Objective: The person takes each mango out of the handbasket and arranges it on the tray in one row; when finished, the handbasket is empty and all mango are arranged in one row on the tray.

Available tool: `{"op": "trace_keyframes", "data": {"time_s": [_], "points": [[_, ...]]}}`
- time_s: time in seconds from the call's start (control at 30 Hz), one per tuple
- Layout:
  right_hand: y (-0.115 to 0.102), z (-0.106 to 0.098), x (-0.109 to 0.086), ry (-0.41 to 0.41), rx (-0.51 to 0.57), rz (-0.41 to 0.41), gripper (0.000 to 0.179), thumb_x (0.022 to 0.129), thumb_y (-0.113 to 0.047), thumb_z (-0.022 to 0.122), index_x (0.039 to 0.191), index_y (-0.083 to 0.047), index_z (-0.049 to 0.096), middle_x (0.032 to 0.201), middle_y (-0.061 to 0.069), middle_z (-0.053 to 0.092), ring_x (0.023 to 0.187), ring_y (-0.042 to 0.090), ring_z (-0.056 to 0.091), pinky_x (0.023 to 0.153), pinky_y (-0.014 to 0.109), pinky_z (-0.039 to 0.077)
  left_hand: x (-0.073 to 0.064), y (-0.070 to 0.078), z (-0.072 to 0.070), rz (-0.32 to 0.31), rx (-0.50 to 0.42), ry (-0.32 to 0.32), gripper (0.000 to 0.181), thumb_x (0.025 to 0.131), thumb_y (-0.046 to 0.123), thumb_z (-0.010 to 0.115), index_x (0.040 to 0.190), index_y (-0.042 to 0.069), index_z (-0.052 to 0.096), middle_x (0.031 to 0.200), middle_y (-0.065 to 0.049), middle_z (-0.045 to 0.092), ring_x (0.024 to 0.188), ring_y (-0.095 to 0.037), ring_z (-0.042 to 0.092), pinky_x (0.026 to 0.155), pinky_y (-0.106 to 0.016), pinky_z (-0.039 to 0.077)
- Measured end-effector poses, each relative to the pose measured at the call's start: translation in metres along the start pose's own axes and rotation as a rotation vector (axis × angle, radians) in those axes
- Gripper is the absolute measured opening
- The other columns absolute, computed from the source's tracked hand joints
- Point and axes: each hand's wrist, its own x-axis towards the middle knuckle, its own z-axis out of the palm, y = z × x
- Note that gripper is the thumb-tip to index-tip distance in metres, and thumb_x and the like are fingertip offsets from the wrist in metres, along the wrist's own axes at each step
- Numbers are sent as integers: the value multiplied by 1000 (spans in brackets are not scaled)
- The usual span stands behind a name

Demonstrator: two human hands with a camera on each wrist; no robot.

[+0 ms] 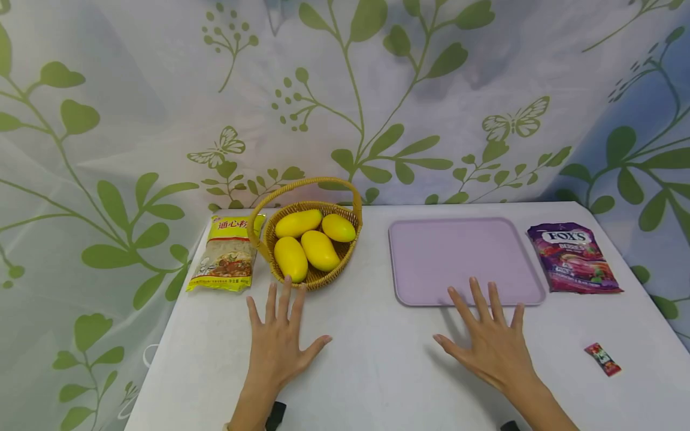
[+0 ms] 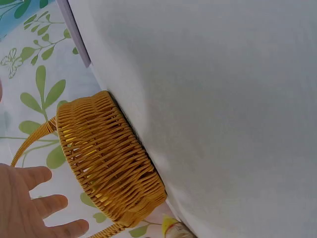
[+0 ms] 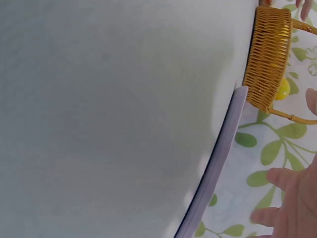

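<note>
My left hand [image 1: 278,344] is held out with fingers spread, its fingertips overlapping the near rim of a wicker basket [image 1: 345,263] in the head view. Several yellow mangoes [image 1: 319,251] lie in that basket under its arched handle. The left wrist view shows the basket's woven side [image 2: 109,158] beyond the fingers. My right hand [image 1: 493,344], also spread and holding nothing, has its fingertips over the near edge of a lilac tray [image 1: 466,260]. In the right wrist view the tray's edge [image 3: 215,171] runs beside the fingers.
A yellow bag of pasta [image 1: 226,254] lies left of the basket. To the tray's right is a purple Fox's candy bag [image 1: 574,258]. One small red wrapped candy [image 1: 603,359] lies nearer on the white table [image 1: 377,383]. A leaf-patterned curtain [image 1: 162,120] hangs behind.
</note>
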Motion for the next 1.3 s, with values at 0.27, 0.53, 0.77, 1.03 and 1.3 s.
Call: {"op": "trace_keyframes", "data": {"time_s": [0.27,0.53,0.77,1.03,1.3], "points": [[-9,1,13,20,69,-38,91,79,-69,63,154,-29,31,161,14,25,149,39,19,112,73,19,6,-6,4,-149,-218,78,104,82,77,52,153,5,29,158,-20,30,139,-40,37,109,-71,27],[-26,5,39,50,165,-118,81,83,-57,68,151,-25,37,158,17,31,142,42,33,110,67,31,19,-13,15,-343,-526,140,113,74,47,82,156,5,16,162,-20,16,143,-42,29,104,-67,36],[-45,5,66,135,248,-214,75,83,-45,73,147,-20,45,152,18,40,139,41,39,107,64,37,30,-18,28,-455,-732,136,109,77,37,83,155,2,16,161,-22,14,148,-38,20,113,-61,32],[-62,6,105,142,371,-292,70,84,-36,75,146,-17,46,148,19,44,127,40,50,102,58,44,37,-19,43,-520,-921,217,103,78,25,83,154,4,18,157,-23,21,139,-39,37,106,-54,42],[-77,7,147,31,433,-290,66,90,-37,70,148,-21,43,151,16,41,131,35,47,97,55,50,39,-20,54,-497,-987,318,94,77,17,84,151,2,28,149,-19,38,133,-35,44,104,-54,44]]}}
